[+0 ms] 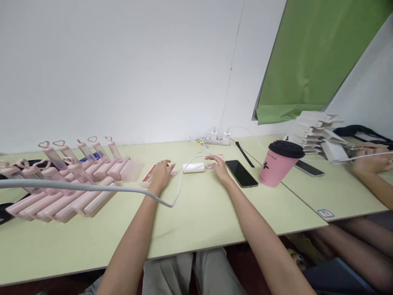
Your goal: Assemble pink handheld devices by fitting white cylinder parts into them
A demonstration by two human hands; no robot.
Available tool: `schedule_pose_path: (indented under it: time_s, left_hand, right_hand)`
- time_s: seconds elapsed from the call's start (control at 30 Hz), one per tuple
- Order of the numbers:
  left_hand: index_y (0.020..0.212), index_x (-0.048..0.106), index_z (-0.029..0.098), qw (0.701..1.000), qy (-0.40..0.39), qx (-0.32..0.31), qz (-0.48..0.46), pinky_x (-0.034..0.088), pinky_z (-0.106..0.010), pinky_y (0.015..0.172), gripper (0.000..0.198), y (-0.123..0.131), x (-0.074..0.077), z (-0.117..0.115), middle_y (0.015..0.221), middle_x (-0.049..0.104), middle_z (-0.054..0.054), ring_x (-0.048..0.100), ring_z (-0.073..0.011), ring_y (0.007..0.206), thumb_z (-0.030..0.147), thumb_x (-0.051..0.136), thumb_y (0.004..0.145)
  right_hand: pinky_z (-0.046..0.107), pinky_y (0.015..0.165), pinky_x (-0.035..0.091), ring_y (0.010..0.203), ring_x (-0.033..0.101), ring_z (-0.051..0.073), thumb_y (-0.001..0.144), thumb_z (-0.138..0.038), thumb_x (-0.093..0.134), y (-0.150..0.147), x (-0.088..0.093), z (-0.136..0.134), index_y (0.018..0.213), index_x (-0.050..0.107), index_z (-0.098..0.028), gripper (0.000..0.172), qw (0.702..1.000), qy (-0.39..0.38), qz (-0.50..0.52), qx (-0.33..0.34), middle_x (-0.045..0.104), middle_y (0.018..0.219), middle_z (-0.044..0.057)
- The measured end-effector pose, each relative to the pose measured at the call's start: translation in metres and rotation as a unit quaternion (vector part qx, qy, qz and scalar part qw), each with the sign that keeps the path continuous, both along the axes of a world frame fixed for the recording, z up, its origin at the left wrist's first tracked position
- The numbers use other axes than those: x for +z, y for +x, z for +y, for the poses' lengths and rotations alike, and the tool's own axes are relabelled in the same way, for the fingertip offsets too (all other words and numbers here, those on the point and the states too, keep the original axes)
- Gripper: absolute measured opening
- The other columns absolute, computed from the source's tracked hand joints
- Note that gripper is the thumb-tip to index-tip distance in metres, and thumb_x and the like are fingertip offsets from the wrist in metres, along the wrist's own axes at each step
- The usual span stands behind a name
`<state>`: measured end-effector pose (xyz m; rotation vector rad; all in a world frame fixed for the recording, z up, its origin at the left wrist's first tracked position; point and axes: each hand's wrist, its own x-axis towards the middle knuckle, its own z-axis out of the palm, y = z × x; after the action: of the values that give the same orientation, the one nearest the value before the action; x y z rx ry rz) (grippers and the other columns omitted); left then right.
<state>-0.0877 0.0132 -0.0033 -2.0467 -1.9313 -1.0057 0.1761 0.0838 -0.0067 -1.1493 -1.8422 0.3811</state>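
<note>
A white cylinder [194,167] lies on the table between my two hands. My left hand [161,177] rests low over the table with its fingers apart. Beside it on the left is a long pale pink part [147,177], partly hidden by the hand, and a small pink piece [174,173] sits by its fingertips. To the right of the cylinder, my right hand [219,168] stretches out its fingers near a small round pink piece [209,166]. Whether the fingertips touch these pieces is hard to tell. A white cable [179,186] hangs across the view in front of the cylinder.
Several pink tubes with heart-shaped loops [95,149] and pink boxes [58,209] crowd the left. A phone [241,173], a pink cup [277,166] and a power strip [216,141] are right of centre. Beyond are white cartons [313,131] and another person's hand [370,159].
</note>
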Motion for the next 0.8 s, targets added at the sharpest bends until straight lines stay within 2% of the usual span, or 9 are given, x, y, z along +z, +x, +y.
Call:
schedule_pose_path:
  time_s: [0.07,0.13,0.27,0.37,0.53,0.67,0.8]
  left_hand:
    - [0.103,0.053,0.019,1.0,0.017,0.024,-0.01,0.037,-0.034,0.079,0.039,0.0,0.0,0.002,0.092,0.061,-0.008,0.053,-0.0217,0.091,0.043,0.026,0.09]
    - [0.1,0.053,0.019,0.998,0.033,0.045,-0.008,0.038,-0.035,0.077,0.04,0.0,0.001,0.002,0.091,0.061,-0.008,0.053,-0.022,0.089,0.041,0.022,0.091]
    - [0.097,0.053,0.019,0.997,0.049,0.062,0.014,0.037,-0.034,0.074,0.037,0.0,0.001,0.002,0.088,0.061,-0.007,0.053,-0.0223,0.086,0.038,0.021,0.092]
    - [0.096,0.053,0.019,0.996,0.046,0.076,0.031,0.037,-0.034,0.072,0.034,-0.001,0.001,0.003,0.087,0.061,-0.007,0.053,-0.0223,0.085,0.037,0.023,0.091]
    - [0.095,0.054,0.019,0.994,0.036,0.085,0.05,0.037,-0.033,0.071,0.032,0.0,-0.001,0.004,0.084,0.061,-0.006,0.054,-0.0217,0.083,0.036,0.027,0.091]
    - [0.095,0.054,0.019,0.994,0.037,0.076,0.064,0.037,-0.033,0.072,0.03,0.001,-0.001,0.004,0.083,0.061,-0.006,0.054,-0.0214,0.083,0.035,0.029,0.09]
    - [0.095,0.054,0.019,0.993,0.038,0.081,0.071,0.037,-0.033,0.071,0.03,0.001,-0.001,0.004,0.085,0.062,-0.006,0.053,-0.0219,0.084,0.034,0.029,0.09]
  right_hand:
    - [0.024,0.076,0.039,0.082,0.058,0.015,0.067,-0.007,0.033,0.006,0.001,0.0,0.078,0.068,-0.02,0.038,0.994,-0.021,-0.029,-0.098,0.067,0.082,0.001]
    - [0.023,0.068,0.037,0.072,0.057,0.015,0.068,-0.008,0.036,0.01,0.003,-0.003,0.067,0.068,-0.021,0.034,0.98,-0.043,-0.078,-0.179,0.065,0.071,0.001]
    - [0.023,0.063,0.034,0.07,0.057,0.014,0.073,-0.012,0.042,0.009,0.008,-0.008,0.067,0.068,-0.021,0.029,0.958,-0.068,-0.127,-0.247,0.066,0.07,0.002]
    - [0.024,0.063,0.034,0.073,0.057,0.015,0.078,-0.015,0.041,0.006,0.01,-0.01,0.074,0.068,-0.022,0.028,0.954,-0.077,-0.129,-0.261,0.066,0.076,0.003]
    - [0.025,0.066,0.034,0.086,0.055,0.017,0.085,-0.024,0.041,0.004,0.006,-0.009,0.093,0.063,-0.023,0.024,0.962,-0.027,-0.112,-0.249,0.065,0.095,0.005]
    - [0.025,0.067,0.034,0.085,0.055,0.018,0.087,-0.028,0.039,0.005,0.0,-0.006,0.09,0.064,-0.022,0.025,0.968,-0.034,-0.099,-0.229,0.065,0.089,0.005]
    - [0.024,0.064,0.033,0.08,0.056,0.016,0.088,-0.03,0.037,0.007,-0.002,-0.004,0.089,0.063,-0.023,0.027,0.967,-0.029,-0.051,-0.247,0.066,0.085,0.003]
